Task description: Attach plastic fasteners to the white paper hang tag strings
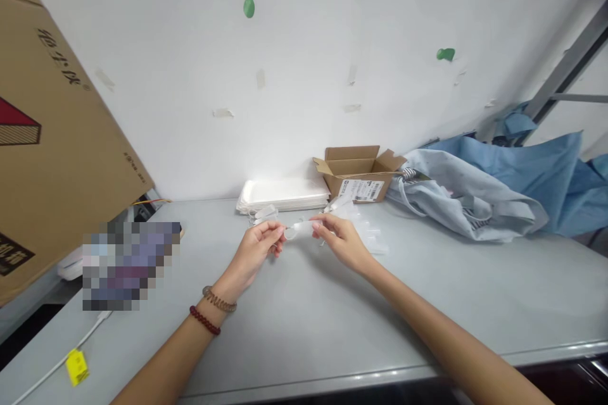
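A small whitish translucent tube-shaped piece with a thin loop at its left end (303, 228) is held level between my two hands, just above the grey table (304, 329). With thumb and fingertips my left hand (256, 250) pinches the loop end. The other end is gripped by my right hand (342, 240), its fingers closed on the body. Behind my right hand lie several similar clear pieces (377, 243), partly hidden by it. A few more small whitish pieces (266, 214) lie just beyond my left hand.
Against the wall sit a stack of white trays (285, 191) and an open cardboard box (365, 186). Light blue cloth (465, 196) is heaped at the right. At the left are a large carton (71, 126), a pixelated object (133, 266) and a white cable (52, 370) with a yellow tag.
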Demonstrator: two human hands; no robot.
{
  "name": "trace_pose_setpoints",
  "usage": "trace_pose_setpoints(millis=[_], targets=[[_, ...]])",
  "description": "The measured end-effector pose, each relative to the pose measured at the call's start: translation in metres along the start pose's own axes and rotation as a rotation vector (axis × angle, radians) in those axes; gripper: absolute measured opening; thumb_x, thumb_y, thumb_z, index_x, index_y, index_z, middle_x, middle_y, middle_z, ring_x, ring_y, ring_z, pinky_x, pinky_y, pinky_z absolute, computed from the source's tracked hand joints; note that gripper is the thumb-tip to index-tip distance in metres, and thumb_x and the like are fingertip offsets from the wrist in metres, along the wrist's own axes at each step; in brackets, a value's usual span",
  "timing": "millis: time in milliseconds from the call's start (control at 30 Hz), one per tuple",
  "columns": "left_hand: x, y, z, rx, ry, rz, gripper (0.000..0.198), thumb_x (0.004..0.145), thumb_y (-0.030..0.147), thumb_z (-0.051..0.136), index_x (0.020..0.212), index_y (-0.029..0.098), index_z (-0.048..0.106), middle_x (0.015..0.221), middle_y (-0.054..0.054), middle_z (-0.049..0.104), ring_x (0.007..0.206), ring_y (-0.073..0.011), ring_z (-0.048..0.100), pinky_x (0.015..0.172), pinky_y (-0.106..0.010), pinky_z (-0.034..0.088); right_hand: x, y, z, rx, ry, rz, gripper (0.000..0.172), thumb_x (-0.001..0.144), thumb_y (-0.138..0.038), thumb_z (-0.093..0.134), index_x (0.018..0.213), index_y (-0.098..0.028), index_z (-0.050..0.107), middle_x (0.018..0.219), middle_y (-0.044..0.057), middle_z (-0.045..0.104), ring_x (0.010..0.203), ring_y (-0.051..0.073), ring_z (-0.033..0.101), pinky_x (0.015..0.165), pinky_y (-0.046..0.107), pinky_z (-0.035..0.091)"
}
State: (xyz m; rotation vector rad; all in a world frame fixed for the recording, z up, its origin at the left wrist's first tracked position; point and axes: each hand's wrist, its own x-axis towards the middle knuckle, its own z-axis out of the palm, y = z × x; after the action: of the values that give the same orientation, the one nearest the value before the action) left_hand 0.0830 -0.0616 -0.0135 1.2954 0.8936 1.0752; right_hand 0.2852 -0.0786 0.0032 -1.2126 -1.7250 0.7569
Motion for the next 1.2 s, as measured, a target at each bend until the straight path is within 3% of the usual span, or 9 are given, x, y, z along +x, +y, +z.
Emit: trace_pose_setpoints(millis=[633,967,1200], targets=[[-0.003,0.002,0.000,0.090,0.041,0.064,0.020,0.080,0.034,0.062,0.082,0.015,0.062,0.066,0.000,0.057,0.057,-0.0106,0.050,0.055,-0.024,0.041,-0.002,0.001,0.005,0.015,0.038,0.015,0.035,0.087,-0.043,0.047,0.095,-0.014,0.065,0.070,0.004,0.064,0.066,0.017,0.057,0.056,0.025,0.040],[-0.005,0.006,-0.001,0.068,-0.014,0.060,0.019,0.080,0.034,0.061,0.080,0.015,0.061,0.069,0.000,0.057,0.058,-0.0110,0.050,0.056,-0.025,0.042,-0.001,0.000,0.006,0.095,0.025,0.061,0.034,0.085,-0.044,0.048,0.089,-0.015,0.064,0.065,0.001,0.060,0.058,0.014,0.052,0.055,0.025,0.037],[-0.007,-0.001,-0.001,0.287,0.017,0.081,0.019,0.077,0.032,0.061,0.069,0.014,0.061,0.057,0.000,0.056,0.053,-0.0113,0.049,0.054,-0.025,0.040,-0.009,0.005,0.016,-0.089,0.041,-0.005,0.027,0.088,-0.036,0.045,0.080,-0.016,0.062,0.062,0.000,0.055,0.062,0.015,0.052,0.059,0.025,0.036]])
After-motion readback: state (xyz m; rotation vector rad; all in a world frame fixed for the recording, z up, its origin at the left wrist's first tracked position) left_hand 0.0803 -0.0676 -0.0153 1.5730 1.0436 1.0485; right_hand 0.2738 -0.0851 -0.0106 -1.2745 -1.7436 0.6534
